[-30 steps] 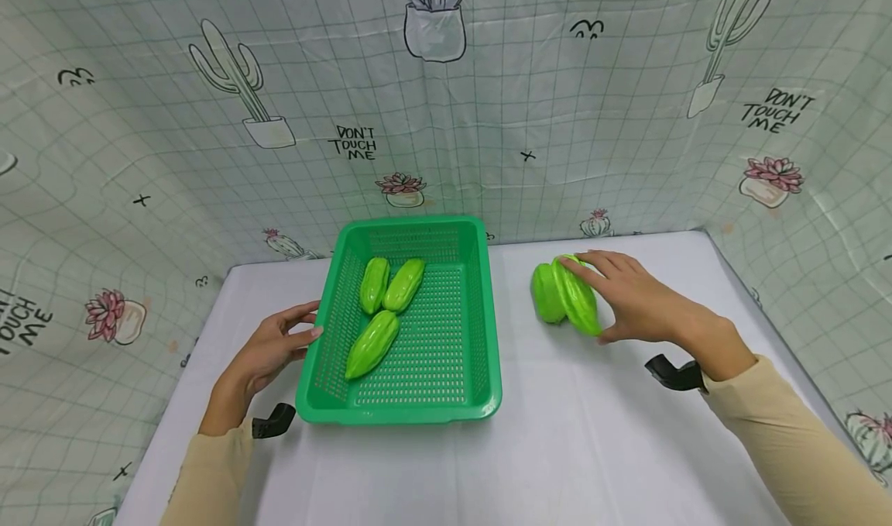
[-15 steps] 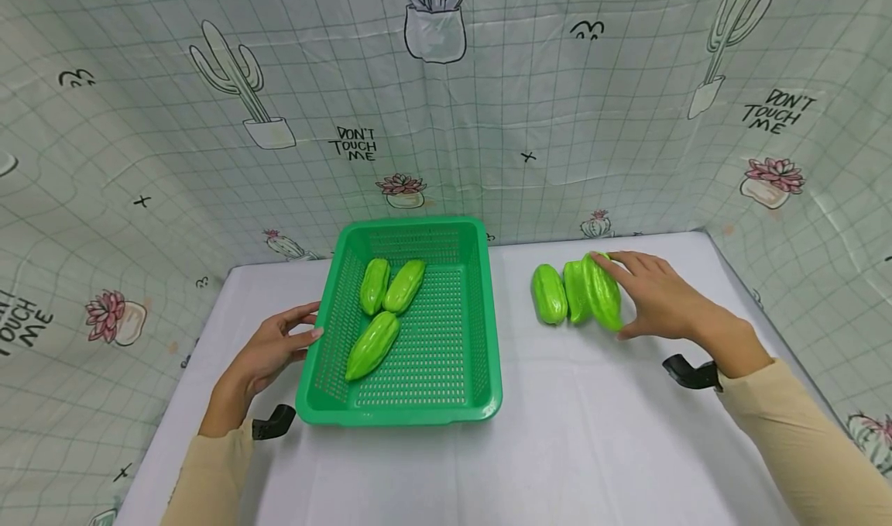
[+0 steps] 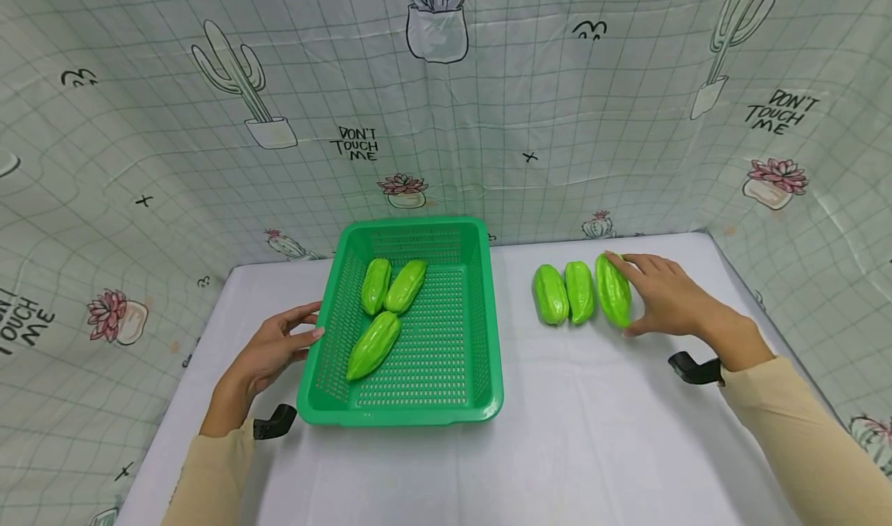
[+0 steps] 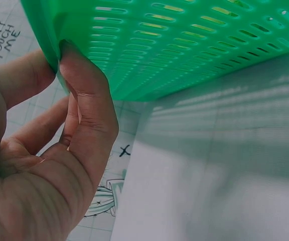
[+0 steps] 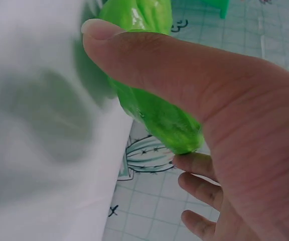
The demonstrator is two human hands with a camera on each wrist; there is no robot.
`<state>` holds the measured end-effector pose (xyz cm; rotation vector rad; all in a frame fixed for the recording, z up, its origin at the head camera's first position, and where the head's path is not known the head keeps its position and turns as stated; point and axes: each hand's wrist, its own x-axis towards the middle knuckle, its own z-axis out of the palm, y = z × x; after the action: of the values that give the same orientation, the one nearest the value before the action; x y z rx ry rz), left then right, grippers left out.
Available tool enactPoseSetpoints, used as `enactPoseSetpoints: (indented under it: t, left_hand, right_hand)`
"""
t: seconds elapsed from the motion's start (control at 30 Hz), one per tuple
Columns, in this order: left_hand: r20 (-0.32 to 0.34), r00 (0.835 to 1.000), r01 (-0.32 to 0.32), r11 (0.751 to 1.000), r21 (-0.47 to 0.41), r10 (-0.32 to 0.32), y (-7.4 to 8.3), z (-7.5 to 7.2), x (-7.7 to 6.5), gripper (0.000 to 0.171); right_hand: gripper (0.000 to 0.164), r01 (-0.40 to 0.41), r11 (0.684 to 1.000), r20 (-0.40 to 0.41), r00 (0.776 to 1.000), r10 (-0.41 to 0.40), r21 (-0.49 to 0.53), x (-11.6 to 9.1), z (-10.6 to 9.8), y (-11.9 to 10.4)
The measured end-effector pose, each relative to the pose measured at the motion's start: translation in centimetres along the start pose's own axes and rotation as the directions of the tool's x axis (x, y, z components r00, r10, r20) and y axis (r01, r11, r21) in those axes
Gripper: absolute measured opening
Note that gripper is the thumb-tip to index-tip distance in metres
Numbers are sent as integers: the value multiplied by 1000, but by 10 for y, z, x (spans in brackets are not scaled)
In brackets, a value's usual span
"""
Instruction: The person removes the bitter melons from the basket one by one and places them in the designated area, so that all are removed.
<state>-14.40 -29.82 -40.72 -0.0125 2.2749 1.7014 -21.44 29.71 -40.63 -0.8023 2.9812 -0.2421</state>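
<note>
In the head view a glossy green ridged gourd (image 3: 613, 290) sits at the right end of a row on the table. My right hand (image 3: 665, 297) holds it end to end between thumb and index finger. The right wrist view shows the thumb (image 5: 149, 55) across that gourd, the other fingers apart behind it. Beside it lie two similar gourds, a middle one (image 3: 580, 292) and a left one (image 3: 550, 294). My left hand (image 3: 272, 348) pinches the left rim of a green perforated plastic basket (image 3: 400, 416). Three more gourds lie inside, one of them nearest the front (image 3: 374, 345).
White cloth (image 3: 557, 448) covers the table. Behind and at both sides hangs a grid-patterned curtain (image 3: 481, 100) printed with cacti. Black camera mounts (image 3: 275, 422) stick out at both wrists.
My right hand has moved right with its gourd, away from the others. The middle gourd, mostly hidden before, now shows fully with a gap beside it. The left hand and basket stay put.
</note>
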Motion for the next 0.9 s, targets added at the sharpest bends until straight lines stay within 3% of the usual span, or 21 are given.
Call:
enactPoseSetpoints:
  t: [0.9]
  left_hand:
    - [-8, 1000, 6, 1000, 0, -6, 0, 0, 1, 67]
  right_hand:
    - [126, -50, 998, 113, 993, 44, 45, 13, 18, 19]
